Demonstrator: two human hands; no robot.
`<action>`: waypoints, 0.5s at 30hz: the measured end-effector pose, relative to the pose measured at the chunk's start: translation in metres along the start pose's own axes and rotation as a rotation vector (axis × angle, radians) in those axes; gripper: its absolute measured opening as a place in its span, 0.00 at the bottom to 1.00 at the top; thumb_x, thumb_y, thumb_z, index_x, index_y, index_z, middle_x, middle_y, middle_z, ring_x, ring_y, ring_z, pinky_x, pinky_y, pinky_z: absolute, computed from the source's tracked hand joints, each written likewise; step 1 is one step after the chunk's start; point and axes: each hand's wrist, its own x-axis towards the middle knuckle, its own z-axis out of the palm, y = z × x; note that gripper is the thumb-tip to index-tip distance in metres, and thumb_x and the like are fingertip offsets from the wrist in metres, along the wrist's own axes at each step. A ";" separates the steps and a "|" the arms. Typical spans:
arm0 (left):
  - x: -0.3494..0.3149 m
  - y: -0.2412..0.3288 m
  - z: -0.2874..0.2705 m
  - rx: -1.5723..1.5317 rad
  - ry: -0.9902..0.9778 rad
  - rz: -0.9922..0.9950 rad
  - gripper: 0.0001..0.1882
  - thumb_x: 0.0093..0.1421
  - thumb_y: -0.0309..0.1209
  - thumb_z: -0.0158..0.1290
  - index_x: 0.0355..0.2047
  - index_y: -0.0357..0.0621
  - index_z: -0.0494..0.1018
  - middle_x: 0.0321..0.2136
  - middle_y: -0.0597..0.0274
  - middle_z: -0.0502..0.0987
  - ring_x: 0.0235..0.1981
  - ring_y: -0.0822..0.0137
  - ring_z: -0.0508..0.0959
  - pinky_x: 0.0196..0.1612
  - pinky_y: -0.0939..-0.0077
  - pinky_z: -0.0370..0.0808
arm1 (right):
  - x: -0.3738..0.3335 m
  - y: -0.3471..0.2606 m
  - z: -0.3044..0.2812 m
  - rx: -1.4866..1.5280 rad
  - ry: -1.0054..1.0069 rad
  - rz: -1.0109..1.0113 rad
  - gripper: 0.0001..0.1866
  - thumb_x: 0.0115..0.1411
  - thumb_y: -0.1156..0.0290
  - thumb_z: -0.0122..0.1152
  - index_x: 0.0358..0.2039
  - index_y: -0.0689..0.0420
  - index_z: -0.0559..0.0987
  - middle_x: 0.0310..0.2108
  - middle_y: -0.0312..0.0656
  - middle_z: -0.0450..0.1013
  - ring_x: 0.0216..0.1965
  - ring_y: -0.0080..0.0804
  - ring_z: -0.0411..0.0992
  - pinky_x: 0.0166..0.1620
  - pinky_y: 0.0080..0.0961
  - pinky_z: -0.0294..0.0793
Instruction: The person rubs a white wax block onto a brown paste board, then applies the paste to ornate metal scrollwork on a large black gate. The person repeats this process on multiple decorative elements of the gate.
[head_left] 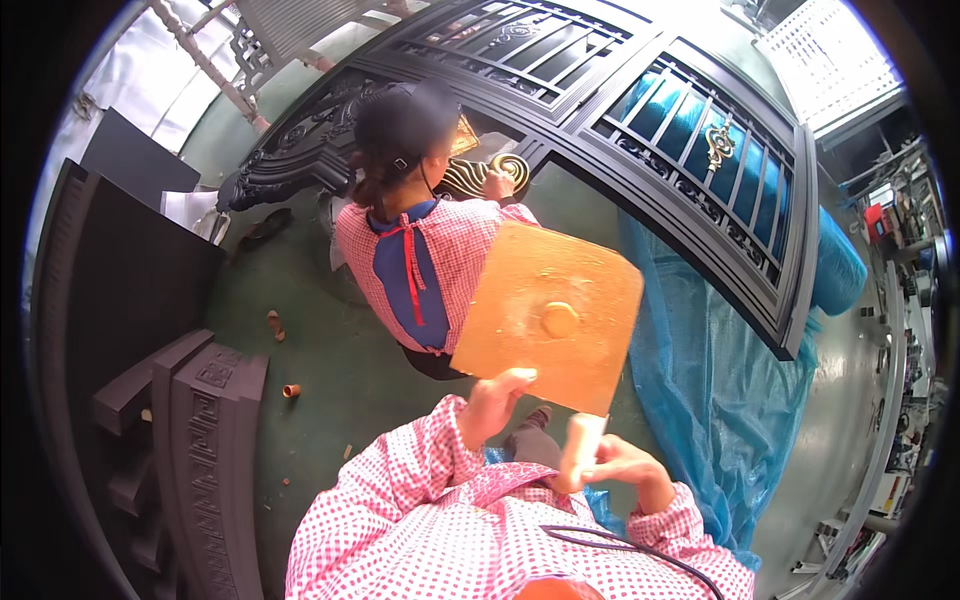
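Observation:
In front of me is a flat, orange-gold square board point(500, 330) with a round raised disc at its centre and streaks that look like paint. My left hand point(495, 402) grips its lower left edge, thumb on top. Below the board's bottom corner, my right hand point(628, 468) is closed around a pale, stubby handle-like piece point(578, 455) whose kind I cannot make out. Just beyond the board, a co-worker in a checked smock point(470, 270) has a hand point(497, 186) on a black and gold scroll ornament point(465, 180).
Large dark metal gates point(700, 200) lie raised beyond, partly over blue plastic sheeting point(700, 400). Dark moulded panels point(205, 420) stand at the left. A small orange cup point(291, 391) lies on the green floor. Cluttered shelving point(915, 330) runs along the right.

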 end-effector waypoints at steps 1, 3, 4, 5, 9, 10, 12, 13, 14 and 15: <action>0.004 -0.001 0.007 -0.312 -0.018 -0.209 0.10 0.58 0.28 0.46 0.36 0.35 0.73 0.32 0.54 0.77 0.35 0.65 0.76 0.43 0.71 0.71 | -0.016 0.002 -0.001 0.034 0.087 -0.032 0.21 0.51 0.64 0.66 0.43 0.62 0.75 0.40 0.37 0.73 0.44 0.25 0.69 0.50 0.26 0.66; 0.002 0.013 0.034 -0.604 -0.006 -0.468 0.12 0.59 0.30 0.44 0.34 0.31 0.72 0.32 0.56 0.76 0.34 0.65 0.75 0.41 0.72 0.71 | -0.059 0.014 -0.008 0.161 0.201 -0.009 0.21 0.49 0.65 0.67 0.42 0.62 0.75 0.38 0.37 0.74 0.40 0.24 0.71 0.46 0.23 0.68; 0.010 0.014 0.047 -0.601 -0.022 -0.475 0.11 0.59 0.29 0.44 0.33 0.31 0.72 0.30 0.58 0.76 0.34 0.67 0.75 0.41 0.74 0.70 | -0.076 0.017 -0.019 0.188 0.213 -0.022 0.21 0.49 0.65 0.67 0.42 0.62 0.75 0.37 0.37 0.74 0.39 0.24 0.71 0.46 0.23 0.68; 0.019 0.016 0.060 -0.598 -0.037 -0.482 0.10 0.59 0.27 0.44 0.32 0.32 0.71 0.29 0.60 0.75 0.34 0.68 0.74 0.40 0.75 0.70 | -0.091 0.018 -0.026 0.215 0.225 -0.034 0.22 0.48 0.65 0.67 0.42 0.62 0.75 0.37 0.37 0.74 0.38 0.24 0.71 0.45 0.23 0.69; 0.052 0.001 0.107 -0.601 -0.052 -0.431 0.10 0.59 0.27 0.44 0.33 0.32 0.72 0.29 0.59 0.75 0.34 0.68 0.75 0.40 0.75 0.70 | -0.135 0.020 -0.059 0.241 0.301 0.011 0.24 0.45 0.66 0.69 0.42 0.63 0.74 0.37 0.39 0.74 0.39 0.27 0.72 0.46 0.24 0.69; 0.053 -0.004 0.117 -0.643 -0.017 -0.466 0.10 0.59 0.28 0.44 0.33 0.33 0.71 0.30 0.59 0.75 0.33 0.68 0.75 0.40 0.75 0.70 | -0.141 0.024 -0.064 0.268 0.336 -0.020 0.25 0.45 0.65 0.70 0.42 0.63 0.74 0.38 0.39 0.74 0.39 0.28 0.73 0.46 0.25 0.70; 0.065 -0.006 0.128 -0.644 -0.062 -0.474 0.10 0.58 0.28 0.45 0.33 0.33 0.72 0.31 0.59 0.75 0.34 0.68 0.75 0.40 0.75 0.71 | -0.152 0.032 -0.083 0.285 0.431 -0.107 0.27 0.43 0.65 0.71 0.42 0.64 0.74 0.38 0.40 0.75 0.38 0.30 0.74 0.44 0.25 0.71; 0.071 -0.008 0.135 -0.651 -0.088 -0.473 0.09 0.58 0.28 0.45 0.33 0.34 0.72 0.31 0.59 0.75 0.34 0.68 0.75 0.40 0.74 0.71 | -0.155 0.032 -0.094 0.301 0.438 -0.196 0.24 0.44 0.67 0.70 0.40 0.64 0.75 0.36 0.40 0.75 0.37 0.29 0.74 0.43 0.25 0.72; 0.075 -0.015 0.140 -0.668 -0.078 -0.491 0.09 0.57 0.28 0.47 0.34 0.34 0.71 0.31 0.59 0.75 0.33 0.68 0.75 0.39 0.73 0.72 | -0.158 0.034 -0.105 0.287 0.536 -0.257 0.22 0.45 0.67 0.69 0.39 0.64 0.75 0.34 0.40 0.75 0.35 0.30 0.74 0.42 0.26 0.72; 0.081 -0.015 0.148 -0.659 -0.067 -0.512 0.09 0.57 0.28 0.48 0.35 0.35 0.71 0.31 0.59 0.75 0.32 0.68 0.74 0.38 0.73 0.72 | -0.160 0.035 -0.116 0.270 0.636 -0.320 0.21 0.46 0.67 0.69 0.38 0.63 0.74 0.33 0.40 0.75 0.34 0.30 0.74 0.41 0.27 0.73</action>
